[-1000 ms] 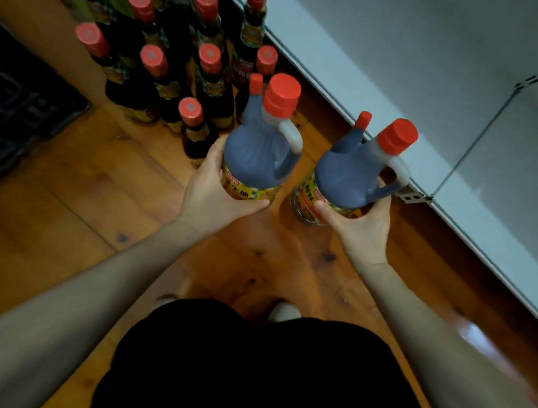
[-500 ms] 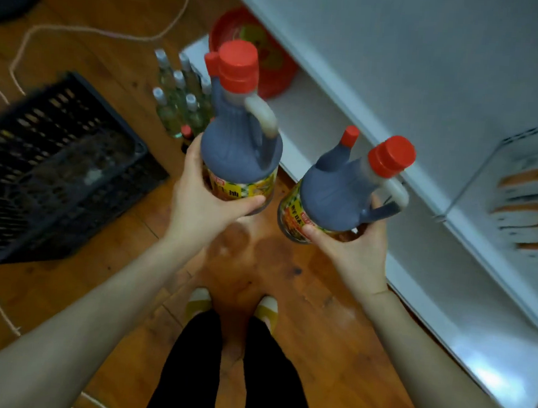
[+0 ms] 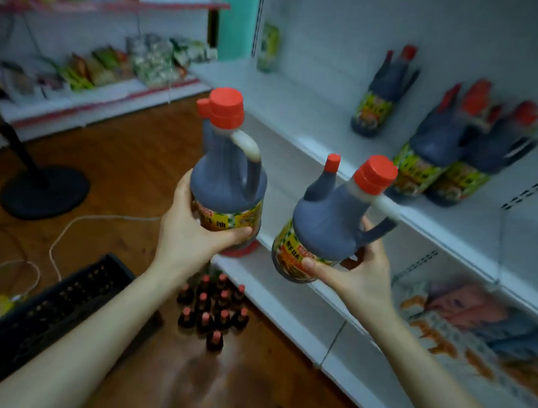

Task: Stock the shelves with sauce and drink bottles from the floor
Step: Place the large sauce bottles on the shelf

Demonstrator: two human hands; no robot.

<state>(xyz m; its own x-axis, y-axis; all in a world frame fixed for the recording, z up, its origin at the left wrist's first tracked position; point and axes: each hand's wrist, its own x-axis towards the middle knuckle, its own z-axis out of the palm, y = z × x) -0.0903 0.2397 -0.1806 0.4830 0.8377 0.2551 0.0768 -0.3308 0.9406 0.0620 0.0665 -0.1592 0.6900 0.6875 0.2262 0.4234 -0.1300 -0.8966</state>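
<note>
**Two sauce jugs carried to the shelf.** The left hand (image 3: 189,236) grips the left jug (image 3: 228,182) round its lower body, with the thumb laid across the label and the other fingers curled behind. This jug is upright and in the air, just in front of the shelf (image 3: 299,110). The right hand (image 3: 361,274) cups the right jug (image 3: 326,227) from below, with the thumb pressed on the label and the fingers wrapped round the far side under the handle. This jug leans with its cap toward the shelf and touches neither the shelf nor the other jug. On the shelf stand 3 shelved jugs, all blurred: 1 alone (image 3: 383,97) farther along, and 2 (image 3: 433,161) close side by side, nearest the right hand. The step in hand appears to be setting both jugs down on that shelf. With both hands full, neither can steady the other's load, so the jugs are best placed 1 at a time. The right jug should be brought upright first, then lowered base-flat onto bare shelf beside the pair. It should sit well back from the front edge and not knock the pair's handles. A low grip leaves a tall jug free to tip, so each hand should let go only once the base sits flat. The small bottles (image 3: 212,308) stand on the floor (image 3: 130,162) by the shelf foot, not yet stocked.
</note>
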